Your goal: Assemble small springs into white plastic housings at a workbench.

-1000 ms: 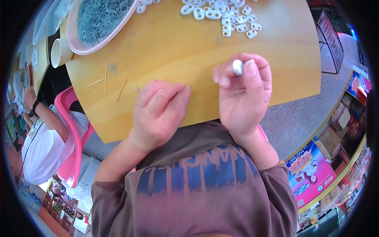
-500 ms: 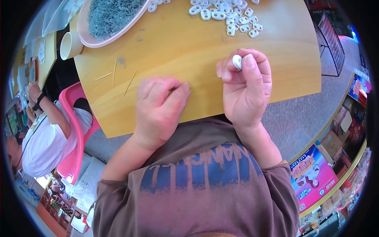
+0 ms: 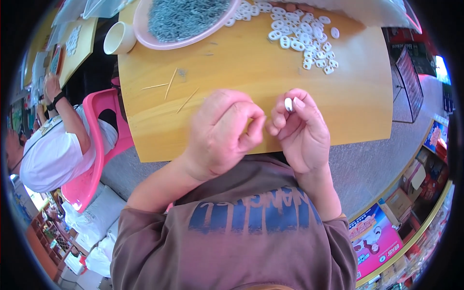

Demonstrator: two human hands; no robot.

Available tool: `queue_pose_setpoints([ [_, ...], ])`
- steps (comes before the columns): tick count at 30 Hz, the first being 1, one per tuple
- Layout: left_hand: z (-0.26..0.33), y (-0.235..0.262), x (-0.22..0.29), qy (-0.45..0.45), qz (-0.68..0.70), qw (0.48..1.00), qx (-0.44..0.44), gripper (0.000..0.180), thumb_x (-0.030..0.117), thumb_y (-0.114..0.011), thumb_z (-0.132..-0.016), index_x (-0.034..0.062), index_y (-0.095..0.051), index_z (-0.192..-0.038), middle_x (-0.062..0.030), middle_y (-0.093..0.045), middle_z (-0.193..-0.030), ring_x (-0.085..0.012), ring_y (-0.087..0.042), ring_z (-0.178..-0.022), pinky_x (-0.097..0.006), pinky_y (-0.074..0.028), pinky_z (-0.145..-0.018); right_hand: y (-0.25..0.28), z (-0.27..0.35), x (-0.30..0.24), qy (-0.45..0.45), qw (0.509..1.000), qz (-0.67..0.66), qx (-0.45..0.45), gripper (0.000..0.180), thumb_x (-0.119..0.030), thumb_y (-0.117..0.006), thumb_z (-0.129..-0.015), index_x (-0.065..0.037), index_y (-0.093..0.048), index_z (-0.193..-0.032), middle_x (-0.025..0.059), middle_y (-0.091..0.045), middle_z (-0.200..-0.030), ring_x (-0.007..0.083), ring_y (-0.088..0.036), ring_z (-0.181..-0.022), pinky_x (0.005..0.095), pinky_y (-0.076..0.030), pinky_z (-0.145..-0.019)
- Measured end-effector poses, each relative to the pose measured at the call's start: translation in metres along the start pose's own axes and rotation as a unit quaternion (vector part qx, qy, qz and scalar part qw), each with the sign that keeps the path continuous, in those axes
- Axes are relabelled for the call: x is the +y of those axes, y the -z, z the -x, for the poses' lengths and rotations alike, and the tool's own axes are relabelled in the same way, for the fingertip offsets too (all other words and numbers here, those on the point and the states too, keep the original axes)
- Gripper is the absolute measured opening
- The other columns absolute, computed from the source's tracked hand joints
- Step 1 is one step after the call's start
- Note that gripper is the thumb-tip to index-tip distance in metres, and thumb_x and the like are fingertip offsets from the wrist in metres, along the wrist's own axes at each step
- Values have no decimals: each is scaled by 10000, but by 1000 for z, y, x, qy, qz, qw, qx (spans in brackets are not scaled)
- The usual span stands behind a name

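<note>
Between the thumb and fingers of my right hand (image 3: 305,130) is a small white oval plastic piece (image 3: 288,104), held edge-on above the table. My left hand (image 3: 224,135) is close beside it, thumb and forefinger pinched together. Whatever that pinch holds, if anything, is too small or hidden to make out. Loose white plastic pieces (image 3: 307,38), many with two holes, lie heaped beyond my right hand. At the far left of the table a pink bowl (image 3: 139,33) is filled with small grey metal springs (image 3: 186,20).
Several thin wooden toothpicks (image 3: 187,100) lie left of my hands on the wooden table (image 3: 241,60). A cream cup (image 3: 119,38) stands by the bowl. Fingertips (image 3: 297,7) show at the far edge. Another person (image 3: 60,150) sits on a pink chair (image 3: 99,145) to the left.
My left hand has moved right, close to my right hand, its fingers pinched. The right hand still holds the white piece. The view has shifted, showing more of the far side.
</note>
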State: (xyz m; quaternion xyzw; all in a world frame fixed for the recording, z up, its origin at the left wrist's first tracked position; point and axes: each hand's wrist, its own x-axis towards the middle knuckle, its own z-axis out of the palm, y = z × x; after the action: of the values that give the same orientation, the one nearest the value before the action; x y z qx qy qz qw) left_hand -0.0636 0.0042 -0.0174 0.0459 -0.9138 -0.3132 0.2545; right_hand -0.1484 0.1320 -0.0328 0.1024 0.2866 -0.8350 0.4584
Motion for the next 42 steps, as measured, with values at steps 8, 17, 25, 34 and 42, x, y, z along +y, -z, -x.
queue_pose_setpoints([
  [8, 1, -2, -8, -13, 32, 997, 73, 196, -22, -647, -554, 51, -548, -707, -73, -520, -738, -206, -514, -629, -288, -418, -534, -22, 7, 7, -67, 994, 85, 20, 161, -169, -421, -865, -21, -466, -910, 58, -500, -717, 129, -451, -560, 246, -378, -507],
  [17, 6, -1, -23, -76, -9, 993, 94, 195, -3, -646, -570, 45, -537, -724, -67, -502, -748, -208, -500, -609, -293, -412, -524, -29, 3, 13, -98, 978, 183, 37, 158, -179, -464, -861, -27, -504, -847, 15, -478, -621, 83, -415, -513, 202, -339, -464],
  [25, 12, 4, -21, -71, 18, 996, 46, 220, -26, -642, -597, 24, -571, -799, -78, -519, -785, -212, -522, -640, -280, -425, -536, -25, 3, 12, -123, 979, 152, 53, 121, -164, -497, -843, -46, -506, -823, -1, -453, -606, 69, -376, -492, 193, -303, -437],
  [34, -1, 20, -4, 81, 129, 988, 23, 175, -51, -637, -653, 28, -589, -803, -81, -535, -808, -161, -542, -658, -254, -448, -537, -39, 7, 0, -145, 984, 106, 9, 156, -194, -482, -859, -41, -514, -864, 12, -486, -670, 66, -384, -495, 191, -285, -423],
  [42, -2, 35, -1, 226, 381, 895, 47, 83, -43, -544, -733, -10, -532, -808, -78, -489, -863, -97, -470, -721, -189, -383, -646, -46, 11, -8, -168, 980, 58, -90, 628, -461, -174, -895, 68, -448, -1095, 118, -527, -803, 162, -484, -568, 252, -420, -527],
])
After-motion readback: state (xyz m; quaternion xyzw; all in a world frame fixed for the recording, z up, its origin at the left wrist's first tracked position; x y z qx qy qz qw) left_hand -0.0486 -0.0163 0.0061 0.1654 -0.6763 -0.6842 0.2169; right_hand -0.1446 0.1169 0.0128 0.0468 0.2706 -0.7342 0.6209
